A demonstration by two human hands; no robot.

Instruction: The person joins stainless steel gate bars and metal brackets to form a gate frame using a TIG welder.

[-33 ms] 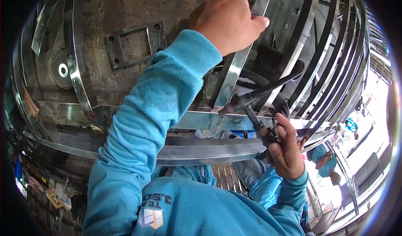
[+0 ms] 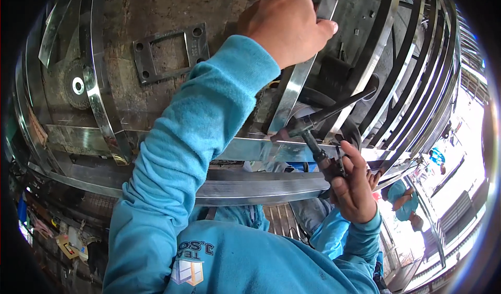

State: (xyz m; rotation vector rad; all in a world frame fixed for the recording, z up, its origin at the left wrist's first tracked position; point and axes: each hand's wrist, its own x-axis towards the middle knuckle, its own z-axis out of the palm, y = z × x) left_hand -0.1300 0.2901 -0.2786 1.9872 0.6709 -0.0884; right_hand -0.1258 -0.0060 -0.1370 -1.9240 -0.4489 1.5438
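Hand tool: I see the dark hand tool (image 2: 313, 142) in the right hand (image 2: 355, 195), its head just beyond the fingers, to the far left of them.
Right hand: it grips the tool's near end, thumb to the near side, one finger raised along the far side.
Tool's reach: the head hangs above the near rail (image 2: 235, 150) — whether they touch I cannot tell — and a long dark arm slants from it to the far right, over the row of bars (image 2: 380, 35).
Left hand: well apart from the tool, on the far side, fingers curled and thumb lying across a metal bar (image 2: 296, 85); I cannot tell what the hidden fingers close on.
Left sleeve: the blue sleeve (image 2: 193, 127) crosses my view, hiding part of the worktop (image 2: 162, 7) and the near rail.
Left of the sleeve: a flat plate with a rectangular opening (image 2: 143, 61) lies on the worktop — farther left, a round disc (image 2: 73, 86).
Right edge: another person (image 2: 399, 200) in blue.
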